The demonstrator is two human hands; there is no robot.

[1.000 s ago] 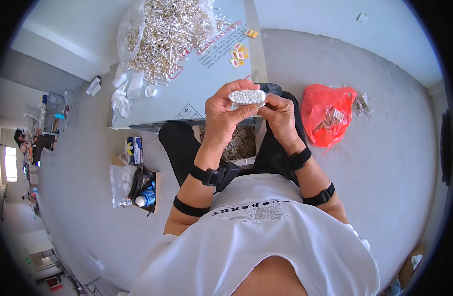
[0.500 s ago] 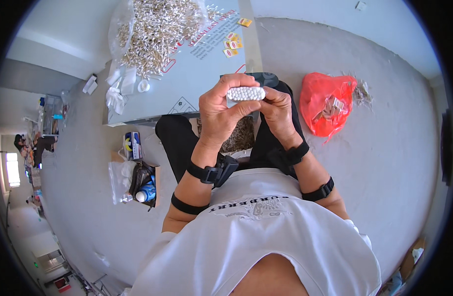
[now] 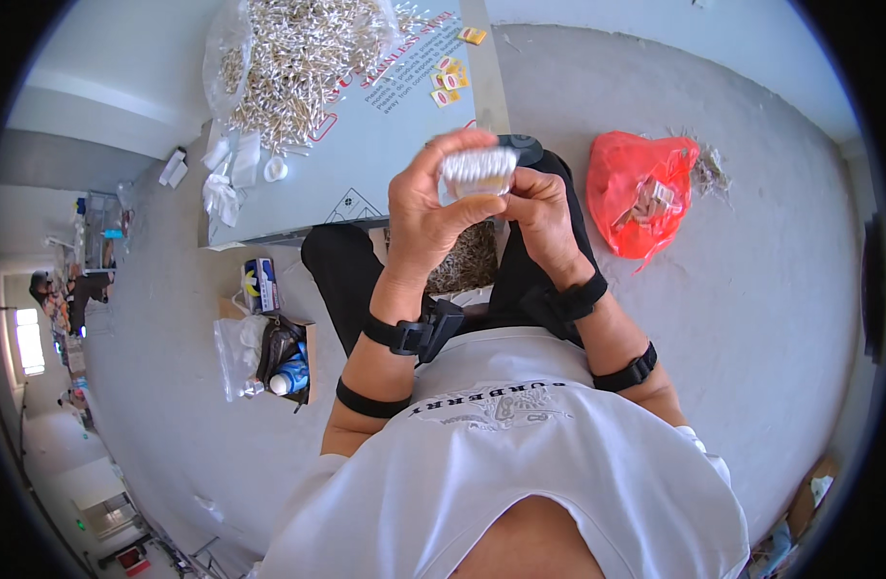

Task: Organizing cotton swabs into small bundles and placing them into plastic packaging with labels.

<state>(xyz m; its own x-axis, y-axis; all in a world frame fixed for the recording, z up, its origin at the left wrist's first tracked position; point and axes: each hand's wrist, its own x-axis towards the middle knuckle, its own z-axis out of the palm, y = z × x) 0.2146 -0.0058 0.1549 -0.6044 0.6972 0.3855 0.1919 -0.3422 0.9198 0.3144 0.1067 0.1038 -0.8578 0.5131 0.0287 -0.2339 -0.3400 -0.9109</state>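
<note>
My left hand (image 3: 422, 198) is closed round a bundle of cotton swabs (image 3: 478, 164), thumb below and fingers over the top. The white swab tips sit packed side by side, slightly smeared by motion; a clear wrapper seems to cover them. My right hand (image 3: 547, 217) pinches the lower right edge of the bundle with thumb and fingers. Beyond my hands, a large heap of loose cotton swabs (image 3: 293, 68) lies in a clear plastic bag (image 3: 229, 72) on the grey-blue table (image 3: 317, 179).
Small yellow-and-white cards (image 3: 448, 82) lie on the table, with white plastic pieces (image 3: 226, 193) at its left corner. A red plastic bag (image 3: 612, 164) with scraps sits on the floor at right. At left stands an open box (image 3: 310, 362) holding bottles. Between my knees is a brownish, speckled mass (image 3: 467, 261).
The bundle has tipped, so the row of swabs along its side now shows instead of the tip ends facing up. Both hands keep their hold and have barely shifted.
</note>
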